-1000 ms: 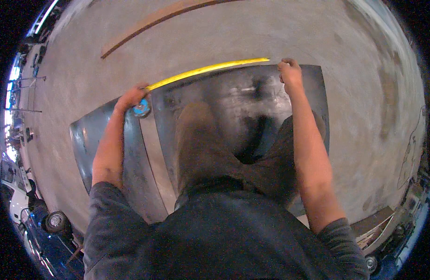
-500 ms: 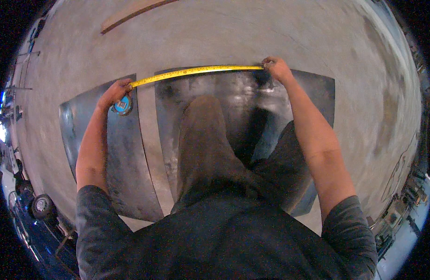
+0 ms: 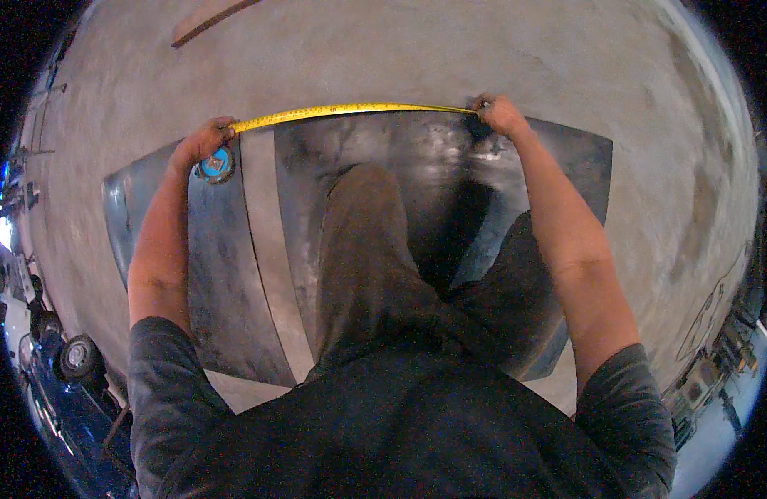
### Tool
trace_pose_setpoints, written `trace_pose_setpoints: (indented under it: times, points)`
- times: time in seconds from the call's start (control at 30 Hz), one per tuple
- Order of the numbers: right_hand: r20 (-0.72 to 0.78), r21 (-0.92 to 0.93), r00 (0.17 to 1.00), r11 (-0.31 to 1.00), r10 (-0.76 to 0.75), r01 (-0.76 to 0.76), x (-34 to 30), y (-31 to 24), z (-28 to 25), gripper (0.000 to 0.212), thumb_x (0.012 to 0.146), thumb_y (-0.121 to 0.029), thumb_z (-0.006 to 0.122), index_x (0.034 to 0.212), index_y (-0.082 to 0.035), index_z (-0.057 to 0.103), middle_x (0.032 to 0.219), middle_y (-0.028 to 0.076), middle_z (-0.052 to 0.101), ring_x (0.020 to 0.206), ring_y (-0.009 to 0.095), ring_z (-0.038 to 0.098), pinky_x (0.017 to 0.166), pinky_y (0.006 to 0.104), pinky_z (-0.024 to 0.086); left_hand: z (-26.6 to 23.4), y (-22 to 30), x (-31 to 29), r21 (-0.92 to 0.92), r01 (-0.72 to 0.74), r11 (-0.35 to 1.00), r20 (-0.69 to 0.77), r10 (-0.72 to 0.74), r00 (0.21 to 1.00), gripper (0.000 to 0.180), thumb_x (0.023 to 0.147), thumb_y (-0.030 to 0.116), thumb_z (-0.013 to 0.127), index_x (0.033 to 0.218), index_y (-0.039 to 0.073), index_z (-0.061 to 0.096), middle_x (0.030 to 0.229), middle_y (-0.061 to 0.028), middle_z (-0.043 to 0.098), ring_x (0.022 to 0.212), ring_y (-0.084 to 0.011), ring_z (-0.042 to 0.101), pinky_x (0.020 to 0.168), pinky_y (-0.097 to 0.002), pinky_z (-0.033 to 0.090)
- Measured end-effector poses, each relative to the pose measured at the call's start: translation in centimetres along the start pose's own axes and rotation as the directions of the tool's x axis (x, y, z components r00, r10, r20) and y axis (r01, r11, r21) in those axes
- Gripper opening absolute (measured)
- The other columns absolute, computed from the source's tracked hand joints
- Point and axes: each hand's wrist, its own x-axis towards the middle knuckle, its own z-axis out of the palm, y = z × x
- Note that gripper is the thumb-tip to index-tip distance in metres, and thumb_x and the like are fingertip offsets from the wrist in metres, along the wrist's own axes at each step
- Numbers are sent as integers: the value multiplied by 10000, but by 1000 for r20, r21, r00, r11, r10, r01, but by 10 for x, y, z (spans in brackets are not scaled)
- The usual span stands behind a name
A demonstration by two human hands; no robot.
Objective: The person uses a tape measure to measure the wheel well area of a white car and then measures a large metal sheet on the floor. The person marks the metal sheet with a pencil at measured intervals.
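Observation:
A yellow tape measure blade (image 3: 334,110) stretches between my two hands along the far edge of the larger dark metal sheet (image 3: 433,141). My left hand (image 3: 205,141) is closed on the tape measure, its round blue-faced case (image 3: 216,164) hanging just below the fingers, over the smaller metal sheet (image 3: 225,274). At the blade's other end, my right hand (image 3: 498,115) pinches the tip near the larger sheet's far edge. The fingertips there are dark and partly hidden. My knees are over the larger sheet.
Both sheets lie on a concrete floor (image 3: 383,58), with a narrow strip of floor between them. A brown wooden board (image 3: 209,21) lies at the far left. A vehicle wheel (image 3: 80,358) shows at the left rim. Assorted equipment (image 3: 708,387) stands at the lower right.
Both hands and the stretched blade appear slightly higher in the picture. The view has shifted a little, and the board sits nearer the top rim. Both hands keep their hold.

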Motion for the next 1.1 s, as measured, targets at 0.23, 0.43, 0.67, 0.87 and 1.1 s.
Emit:
trace_pose_setpoints:
  times: [0.23, 0.43, 0.67, 0.87, 1.1]
  points:
    - [178, 95, 981, 991, 78, -96, 3, -7, 0, 249, 853, -216, 571, 1060, -113, 665, 836, 75, 620, 675, 167, 542, 616, 333, 460, 6, -7, -1, -70, 111, 991, 0, -112, 994, 379, 932, 164, 527, 1271, -4, 550, 858, -53, 645, 775, -151, 577, 758, -302, 481]
    - [192, 107, 967, 976, 169, -191, 4, -10, -2, 287, 882, -279, 558, 1112, -148, 668, 799, 55, 585, 623, 145, 492, 533, 315, 423, 4, -6, 2, -40, 91, 995, 0, -91, 996, 395, 930, 177, 525, 1277, -12, 543, 870, -93, 660, 806, -179, 606, 773, -321, 487]
    - [-73, -127, 984, 981, -160, 150, 3, 28, 14, 312, 857, -315, 589, 1088, -121, 669, 829, 92, 643, 691, 171, 581, 679, 327, 477, 13, -7, 16, 240, 76, 968, -139, -43, 989, 378, 908, 239, 494, 1210, 36, 597, 1090, -215, 649, 1043, -383, 607, 921, -443, 468]
    - [-88, 78, 994, 995, 64, -57, -28, 4, -2, 263, 858, -276, 588, 1025, -87, 662, 775, 75, 624, 628, 181, 554, 647, 350, 468, 63, -24, 38, 313, 173, 934, -298, -77, 951, 345, 891, 253, 516, 1163, 73, 629, 1104, -204, 647, 1040, -384, 607, 900, -473, 479]
    - [-1, 221, 997, 973, 74, -72, -31, -11, -5, 238, 869, -272, 584, 1001, -84, 647, 755, 68, 596, 611, 168, 524, 623, 332, 454, 77, -4, 42, 273, 377, 885, -367, -267, 891, 306, 881, 192, 475, 1110, 78, 643, 1048, -186, 668, 1004, -372, 632, 873, -477, 501]
